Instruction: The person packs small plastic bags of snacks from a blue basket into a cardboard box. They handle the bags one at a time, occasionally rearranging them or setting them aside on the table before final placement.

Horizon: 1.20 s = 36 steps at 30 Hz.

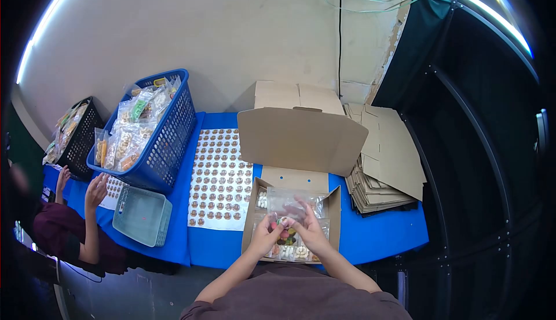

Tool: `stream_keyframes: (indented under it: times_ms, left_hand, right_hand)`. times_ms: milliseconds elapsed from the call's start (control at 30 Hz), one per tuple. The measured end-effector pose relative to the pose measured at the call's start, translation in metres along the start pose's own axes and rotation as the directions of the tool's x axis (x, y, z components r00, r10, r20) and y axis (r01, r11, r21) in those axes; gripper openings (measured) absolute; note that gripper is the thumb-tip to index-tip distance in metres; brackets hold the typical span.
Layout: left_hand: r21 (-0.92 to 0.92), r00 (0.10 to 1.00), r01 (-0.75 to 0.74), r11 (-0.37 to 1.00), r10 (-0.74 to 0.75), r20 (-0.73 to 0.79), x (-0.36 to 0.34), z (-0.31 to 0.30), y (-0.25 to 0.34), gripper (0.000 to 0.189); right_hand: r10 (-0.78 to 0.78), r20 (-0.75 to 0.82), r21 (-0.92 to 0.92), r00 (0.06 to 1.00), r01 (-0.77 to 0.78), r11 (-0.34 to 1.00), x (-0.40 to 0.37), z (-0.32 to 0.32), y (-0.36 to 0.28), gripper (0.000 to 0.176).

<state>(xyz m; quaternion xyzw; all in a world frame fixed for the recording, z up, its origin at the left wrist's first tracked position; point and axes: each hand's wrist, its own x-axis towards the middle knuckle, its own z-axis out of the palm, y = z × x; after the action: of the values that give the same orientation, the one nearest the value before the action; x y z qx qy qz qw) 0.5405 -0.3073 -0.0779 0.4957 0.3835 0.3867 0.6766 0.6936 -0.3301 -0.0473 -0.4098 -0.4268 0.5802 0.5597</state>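
1. Surface: a table [379,236] under a blue cloth stands against a pale wall [202,30]. A dark cable [339,36] runs down the wall.
2. On the table, from the left: a black basket [84,140], a blue basket [171,140] full of packets, a teal tray [142,216], a sheet of round stickers [220,175], an open cardboard box [249,230] and a stack of flat cartons [385,169].
3. The left hand [265,236] and right hand [311,233] are over the open box. The fingers of both are closed on a clear packet [289,204], which is just above the filled packets lying inside.
4. A co-worker's hand [95,191] rests at the left table edge, beside the teal tray.
5. Limits: the packet's contents are too small to identify, the dark right side of the room is unreadable, and the co-worker is cut off at the edge of the view.
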Motion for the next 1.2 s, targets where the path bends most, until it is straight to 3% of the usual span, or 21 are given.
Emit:
stream_keyframes:
  times_ms: [67, 433, 500, 533, 567, 600, 633, 700, 733, 767, 833, 867, 900, 967, 1000, 1033, 1100, 1167, 1200]
  left_hand:
    - [-0.031, 1.0, 0.009, 0.999, -0.009, -0.004, 0.001, -0.002, -0.012, 0.03]
    - [-0.146, 0.998, 0.057, 0.988, -0.062, -0.033, -0.007, 0.005, 0.0, 0.028]
    - [-0.015, 0.995, -0.073, 0.997, 0.074, 0.065, -0.009, 0.006, -0.007, 0.029]
    - [-0.015, 0.995, -0.071, 0.997, 0.071, 0.064, -0.009, 0.006, -0.007, 0.029]
    - [0.234, 0.975, -0.209, 0.95, 0.183, 0.129, -0.008, 0.005, -0.006, 0.033]
    - [0.455, 0.937, -0.344, 0.821, 0.272, 0.219, -0.007, 0.004, -0.004, 0.038]
    - [0.453, 0.937, -0.345, 0.822, 0.274, 0.217, -0.007, 0.003, -0.001, 0.038]
    - [0.453, 0.951, -0.238, 0.859, 0.111, 0.289, -0.009, 0.002, 0.01, 0.05]
    - [0.289, 0.97, 0.0, 0.957, -0.07, 0.234, -0.012, 0.003, 0.022, 0.056]
    - [0.286, 0.972, -0.005, 0.958, -0.063, 0.229, -0.008, -0.003, 0.02, 0.056]
    - [0.109, 0.985, 0.062, 0.992, -0.078, 0.152, 0.0, -0.023, 0.014, 0.06]
    - [0.036, 0.992, -0.042, 0.998, 0.037, 0.117, 0.005, -0.031, 0.013, 0.061]
    - [0.035, 0.993, -0.039, 0.999, 0.035, 0.115, 0.008, -0.041, 0.014, 0.061]
    - [-0.02, 0.987, -0.097, 0.995, 0.094, -0.128, 0.014, -0.055, 0.015, 0.059]
    - [-0.019, 0.988, -0.097, 0.995, 0.094, -0.124, 0.015, -0.055, 0.018, 0.059]
    - [0.074, 0.963, -0.152, 0.986, 0.165, -0.214, 0.014, -0.053, 0.024, 0.059]
    - [0.173, 0.925, -0.195, 0.965, 0.24, -0.296, 0.012, -0.049, 0.034, 0.059]
    - [0.081, 0.874, -0.281, 0.956, 0.29, -0.391, 0.012, -0.042, 0.041, 0.06]
    - [0.082, 0.873, -0.279, 0.957, 0.288, -0.393, 0.013, -0.041, 0.04, 0.06]
  right_hand:
    - [-0.04, 0.034, -0.05, 0.999, 0.042, 0.998, -0.001, -0.002, 0.011, 0.06]
    - [-0.08, -0.011, -0.076, 0.997, 0.079, 0.994, -0.009, 0.0, 0.004, 0.05]
    - [-0.077, -0.026, -0.061, 0.997, 0.075, 0.995, -0.011, -0.004, 0.003, 0.046]
    - [-0.041, -0.093, -0.072, 0.995, 0.034, 0.997, -0.01, -0.01, 0.007, 0.04]
    - [-0.006, -0.159, -0.081, 0.987, -0.006, 0.997, -0.008, -0.012, 0.009, 0.034]
    - [0.019, -0.243, 0.074, 0.97, -0.001, 0.997, -0.005, -0.009, 0.004, 0.02]
    - [0.019, -0.241, 0.072, 0.97, -0.002, 0.997, -0.004, -0.012, 0.003, 0.02]
    - [0.033, -0.285, -0.02, 0.958, -0.04, 0.999, 0.002, -0.031, 0.004, 0.014]
    - [-0.011, -0.313, -0.067, 0.95, -0.011, 0.998, 0.003, -0.04, 0.005, 0.015]
    - [-0.014, -0.306, -0.072, 0.952, -0.008, 0.997, 0.001, -0.045, 0.006, 0.015]
    - [-0.003, -0.324, -0.103, 0.946, -0.032, 0.994, -0.005, -0.046, 0.001, 0.016]
    - [0.001, -0.295, -0.121, 0.956, -0.039, 0.992, -0.007, -0.05, 0.006, 0.016]
    - [0.004, -0.295, -0.121, 0.956, -0.042, 0.992, -0.008, -0.05, 0.011, 0.016]
    - [0.152, -0.2, -0.04, 0.968, -0.163, 0.986, -0.008, -0.048, 0.021, 0.018]
    - [0.248, -0.126, -0.035, 0.96, -0.254, 0.966, -0.008, -0.049, 0.029, 0.021]
    - [0.248, -0.127, -0.032, 0.96, -0.254, 0.967, -0.009, -0.048, 0.042, 0.021]
    - [0.329, -0.094, 0.079, 0.94, -0.323, 0.943, -0.011, -0.04, 0.066, 0.021]
    - [0.364, -0.03, 0.138, 0.931, -0.357, 0.924, -0.012, -0.034, 0.076, 0.023]
    - [0.399, 0.002, 0.267, 0.917, -0.384, 0.884, -0.012, -0.031, 0.081, 0.024]
